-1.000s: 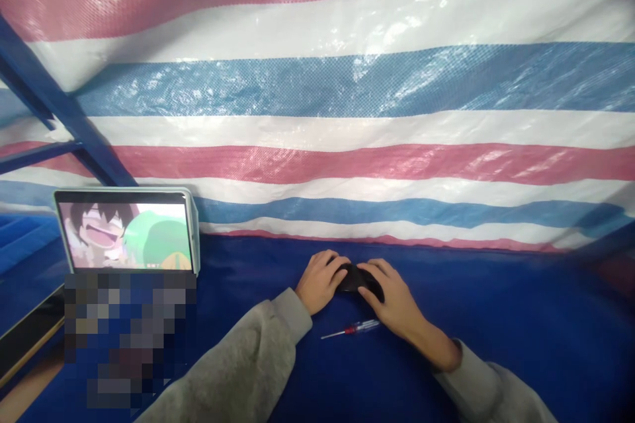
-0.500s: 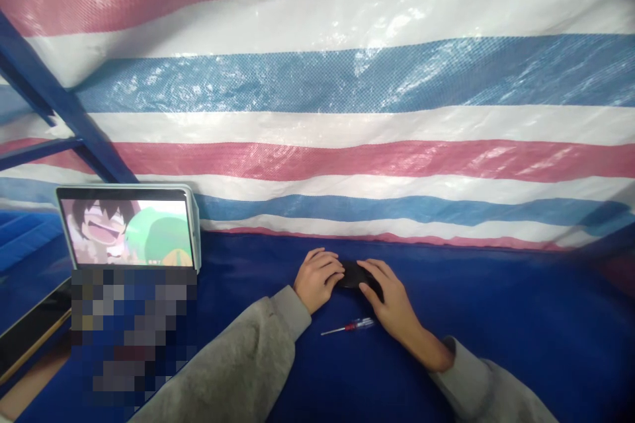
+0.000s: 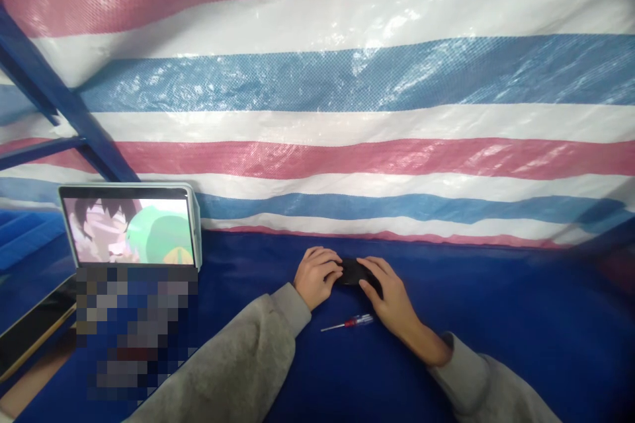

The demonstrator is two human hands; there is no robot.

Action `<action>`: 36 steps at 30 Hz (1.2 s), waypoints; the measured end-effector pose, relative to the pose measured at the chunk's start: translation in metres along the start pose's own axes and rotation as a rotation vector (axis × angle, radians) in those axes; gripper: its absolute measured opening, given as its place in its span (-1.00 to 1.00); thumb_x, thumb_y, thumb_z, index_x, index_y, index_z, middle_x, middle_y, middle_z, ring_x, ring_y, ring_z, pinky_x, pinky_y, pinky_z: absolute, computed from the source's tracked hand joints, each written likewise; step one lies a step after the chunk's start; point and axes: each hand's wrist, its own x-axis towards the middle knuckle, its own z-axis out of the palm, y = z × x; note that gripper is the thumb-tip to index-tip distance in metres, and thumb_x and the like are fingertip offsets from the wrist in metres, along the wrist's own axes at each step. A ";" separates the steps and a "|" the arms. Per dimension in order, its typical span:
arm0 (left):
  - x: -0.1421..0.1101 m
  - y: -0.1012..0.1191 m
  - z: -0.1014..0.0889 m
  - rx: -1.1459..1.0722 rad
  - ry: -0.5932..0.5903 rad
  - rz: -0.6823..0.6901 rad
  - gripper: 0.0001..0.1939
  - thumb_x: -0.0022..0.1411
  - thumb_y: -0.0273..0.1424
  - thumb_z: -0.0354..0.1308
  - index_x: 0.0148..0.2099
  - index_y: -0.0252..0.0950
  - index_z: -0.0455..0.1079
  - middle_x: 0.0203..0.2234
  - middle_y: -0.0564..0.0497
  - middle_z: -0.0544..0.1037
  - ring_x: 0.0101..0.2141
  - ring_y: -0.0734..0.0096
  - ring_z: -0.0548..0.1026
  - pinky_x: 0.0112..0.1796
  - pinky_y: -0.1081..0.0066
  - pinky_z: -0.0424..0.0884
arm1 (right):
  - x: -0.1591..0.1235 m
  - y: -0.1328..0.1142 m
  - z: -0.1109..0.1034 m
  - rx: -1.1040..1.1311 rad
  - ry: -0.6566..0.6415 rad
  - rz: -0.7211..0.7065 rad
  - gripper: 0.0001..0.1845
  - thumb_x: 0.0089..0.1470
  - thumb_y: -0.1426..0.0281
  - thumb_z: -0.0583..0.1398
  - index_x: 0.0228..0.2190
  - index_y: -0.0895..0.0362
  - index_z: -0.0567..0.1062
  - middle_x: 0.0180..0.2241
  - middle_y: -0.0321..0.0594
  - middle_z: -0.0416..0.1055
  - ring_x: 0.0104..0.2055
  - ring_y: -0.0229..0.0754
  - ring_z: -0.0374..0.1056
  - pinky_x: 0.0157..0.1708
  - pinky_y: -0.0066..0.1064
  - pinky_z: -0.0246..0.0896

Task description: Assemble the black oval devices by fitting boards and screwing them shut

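Near the middle of the blue surface, a black computer mouse (image 3: 352, 271) sits between my two hands. My left hand (image 3: 318, 279) is closed on its left end, with bent fingers pressed against the side. From the right, my right hand (image 3: 393, 296) grips the other end, thumb on the near side and fingers over the far side. The hands hide both ends of the mouse. A small screwdriver (image 3: 350, 322) with a red and clear handle lies just in front of it, its thin shaft pointing left; neither hand touches it.
A tablet (image 3: 131, 228) in a pale case stands at left, showing a cartoon. In front of it is a pixelated patch. A phone (image 3: 37, 327) and part of a forearm (image 3: 42, 370) show at the left edge. Behind hangs a striped plastic sheet (image 3: 377, 125); a blue metal frame (image 3: 74, 112) stands left.
Both hands keep nearly the same grip on the mouse. The cartoon picture has changed slightly, and the view has shifted a little.
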 end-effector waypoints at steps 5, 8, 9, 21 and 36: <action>-0.001 -0.001 0.001 -0.017 0.000 0.004 -0.85 0.27 -0.46 0.09 -0.30 -0.24 0.48 -0.27 -0.01 0.59 -0.13 0.30 0.51 0.04 0.14 0.27 | 0.000 -0.001 0.000 -0.005 0.023 -0.004 -0.58 0.17 0.22 0.06 0.02 0.06 0.41 0.00 -0.05 0.36 0.02 0.00 0.32 0.03 -0.12 0.24; -0.001 -0.002 0.002 -0.031 -0.012 -0.025 -0.86 0.28 -0.45 0.10 -0.32 -0.24 0.47 -0.28 0.01 0.60 -0.16 0.32 0.52 0.04 0.14 0.27 | 0.000 -0.001 -0.001 0.004 0.018 -0.003 -0.58 0.17 0.21 0.05 0.01 0.06 0.41 0.00 -0.05 0.36 0.03 0.00 0.32 0.04 -0.11 0.24; -0.001 -0.002 0.002 -0.034 -0.014 -0.034 -0.86 0.28 -0.45 0.10 -0.32 -0.24 0.47 -0.28 0.01 0.60 -0.17 0.33 0.53 0.05 0.15 0.27 | 0.000 -0.001 -0.001 0.010 0.014 -0.002 -0.59 0.18 0.21 0.05 0.01 0.06 0.41 0.00 -0.05 0.35 0.03 0.00 0.31 0.04 -0.10 0.23; 0.002 0.003 -0.002 0.007 -0.123 -0.025 -0.82 0.33 -0.36 0.07 -0.06 -0.22 0.42 -0.18 -0.02 0.55 -0.15 0.33 0.50 0.08 0.18 0.26 | 0.001 -0.002 -0.002 0.027 0.003 0.007 -0.59 0.18 0.21 0.06 0.00 0.09 0.42 -0.01 -0.06 0.35 0.03 -0.02 0.31 0.06 -0.14 0.22; -0.001 0.003 -0.001 0.033 -0.091 -0.091 -0.65 0.40 -0.22 -0.07 0.09 -0.24 0.36 -0.10 -0.04 0.56 -0.09 0.27 0.50 0.06 0.17 0.33 | 0.000 0.001 0.000 0.036 0.007 0.028 -0.50 0.14 0.31 0.07 0.12 0.08 0.29 0.06 -0.07 0.34 0.07 -0.03 0.29 0.08 -0.12 0.17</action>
